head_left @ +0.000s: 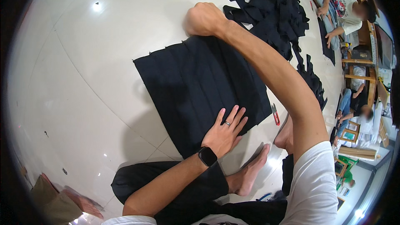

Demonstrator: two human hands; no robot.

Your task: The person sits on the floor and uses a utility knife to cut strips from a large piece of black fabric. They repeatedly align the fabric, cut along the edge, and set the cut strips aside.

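A black creased cloth lies on a pale glossy floor; the left hand rests palm-down on its nearer part, fingers spread wide; the right hand curls at the far edge, its hold impossible to tell; red-handled snips lie just beside the cloth, black strips heaped beyond.

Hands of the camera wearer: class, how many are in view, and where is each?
2. The left hand lies spread on the near part of the black cloth; the right hand is curled by its far edge.
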